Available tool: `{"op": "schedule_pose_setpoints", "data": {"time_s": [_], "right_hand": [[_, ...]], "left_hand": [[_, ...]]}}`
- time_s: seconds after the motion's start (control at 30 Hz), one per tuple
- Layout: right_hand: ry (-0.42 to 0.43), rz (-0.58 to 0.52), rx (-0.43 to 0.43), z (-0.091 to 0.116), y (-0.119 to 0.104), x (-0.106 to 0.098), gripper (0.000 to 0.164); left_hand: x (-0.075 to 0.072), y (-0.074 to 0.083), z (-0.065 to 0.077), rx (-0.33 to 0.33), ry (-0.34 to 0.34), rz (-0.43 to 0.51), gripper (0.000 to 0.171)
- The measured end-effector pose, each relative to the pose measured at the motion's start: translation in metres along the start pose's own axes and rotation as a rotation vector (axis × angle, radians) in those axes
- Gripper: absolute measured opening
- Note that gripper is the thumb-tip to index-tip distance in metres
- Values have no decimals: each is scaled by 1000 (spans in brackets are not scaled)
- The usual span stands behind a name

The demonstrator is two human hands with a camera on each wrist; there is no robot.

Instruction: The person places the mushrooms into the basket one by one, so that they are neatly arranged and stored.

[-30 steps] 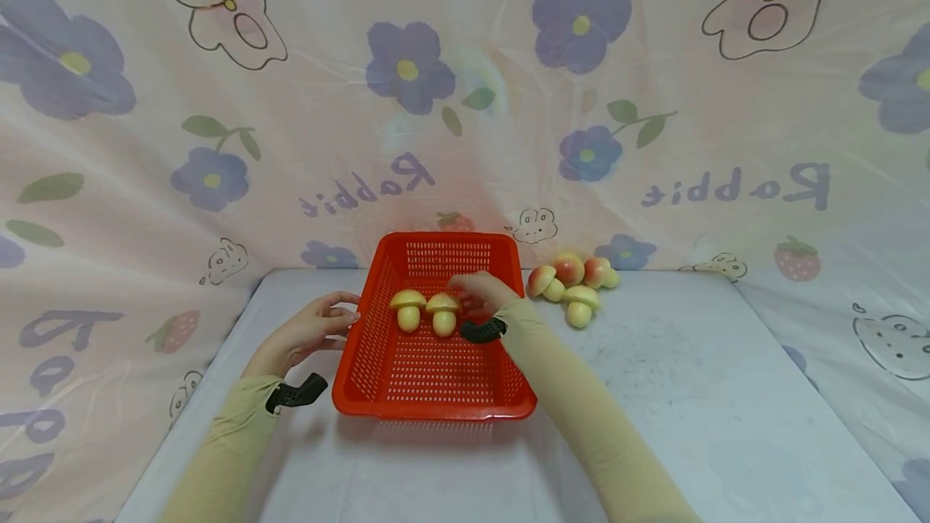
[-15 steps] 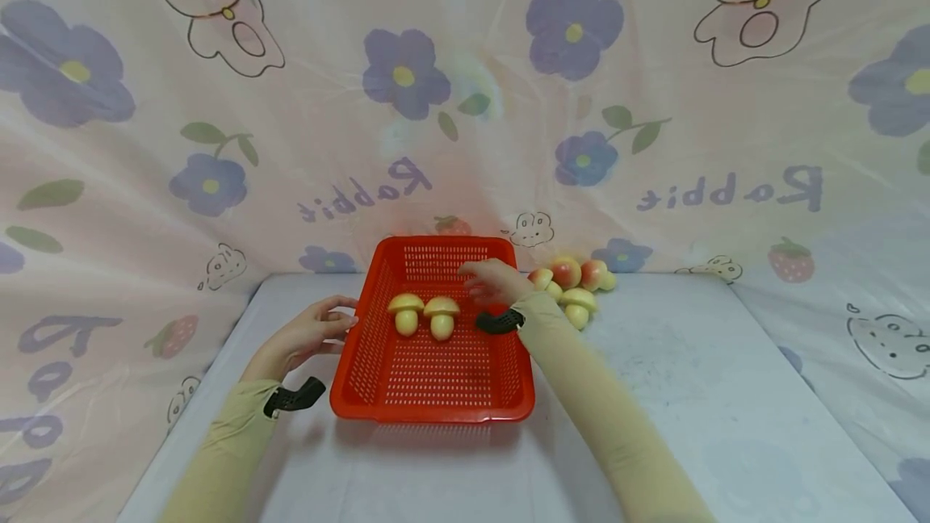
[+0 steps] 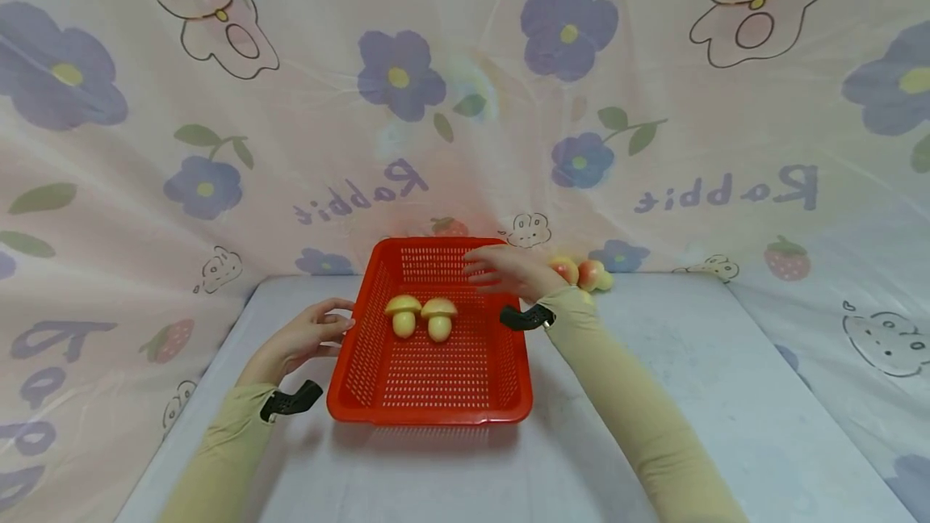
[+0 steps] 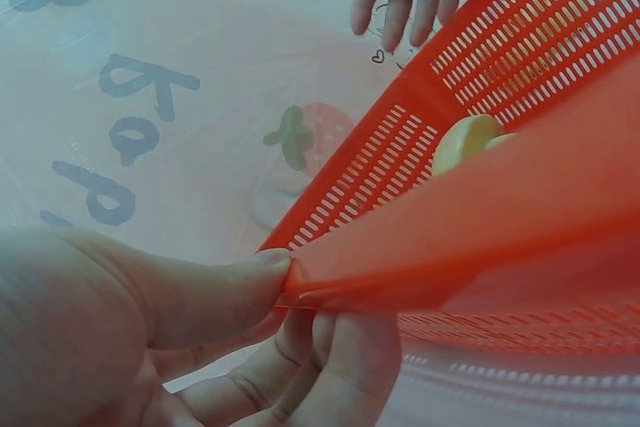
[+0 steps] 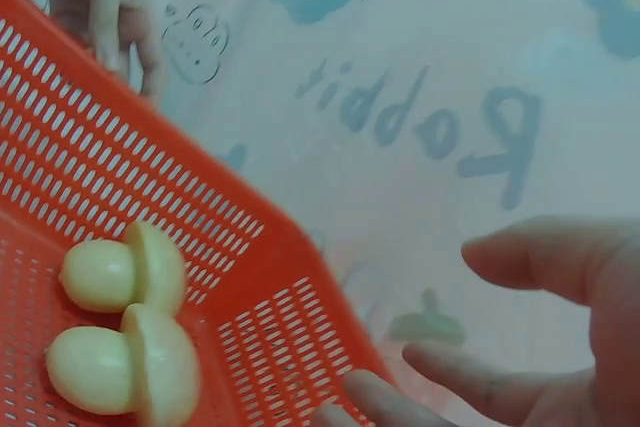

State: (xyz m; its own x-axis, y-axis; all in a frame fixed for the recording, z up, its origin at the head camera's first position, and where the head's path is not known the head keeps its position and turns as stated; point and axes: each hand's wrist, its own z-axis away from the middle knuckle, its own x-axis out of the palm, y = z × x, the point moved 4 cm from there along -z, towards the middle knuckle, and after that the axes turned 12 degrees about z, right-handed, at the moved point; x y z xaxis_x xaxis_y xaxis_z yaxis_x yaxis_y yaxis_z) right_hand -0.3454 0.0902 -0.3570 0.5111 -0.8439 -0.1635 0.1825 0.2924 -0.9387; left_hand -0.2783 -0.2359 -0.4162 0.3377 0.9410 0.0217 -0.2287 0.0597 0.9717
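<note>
A red plastic basket (image 3: 436,418) with slotted walls stands on the white table. Two toy mushrooms, a left one (image 3: 403,317) and a right one (image 3: 439,320), lie side by side inside it, caps toward the far wall. My left hand (image 3: 305,337) pinches the basket's left rim between thumb and fingers, seen closely in the left wrist view. Above the basket's far right corner hovers my right hand (image 3: 512,269), fingers spread and holding nothing. Behind that hand and sleeve, more toy mushrooms (image 3: 592,274) show on the table, some of them hidden.
A pale curtain (image 3: 465,127) printed with flowers and rabbits hangs behind the table and along its sides. The table surface (image 3: 697,394) extends to the right of the basket.
My right hand has risen from beside the mushrooms in the basket and moved right and away, toward the pile outside. The left hand has stayed at the rim.
</note>
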Motion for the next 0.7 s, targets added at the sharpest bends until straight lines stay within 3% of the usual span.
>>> {"op": "schedule_pose_setpoints", "data": {"time_s": [0.4,0.7], "right_hand": [[-9,-39,-73,36,-6,-29,50],[21,-140,-76,53,14,-64,48]], "left_hand": [[2,1,-1,-3,-1,2,47],[-1,-1,0,3,-6,0,47]]}}
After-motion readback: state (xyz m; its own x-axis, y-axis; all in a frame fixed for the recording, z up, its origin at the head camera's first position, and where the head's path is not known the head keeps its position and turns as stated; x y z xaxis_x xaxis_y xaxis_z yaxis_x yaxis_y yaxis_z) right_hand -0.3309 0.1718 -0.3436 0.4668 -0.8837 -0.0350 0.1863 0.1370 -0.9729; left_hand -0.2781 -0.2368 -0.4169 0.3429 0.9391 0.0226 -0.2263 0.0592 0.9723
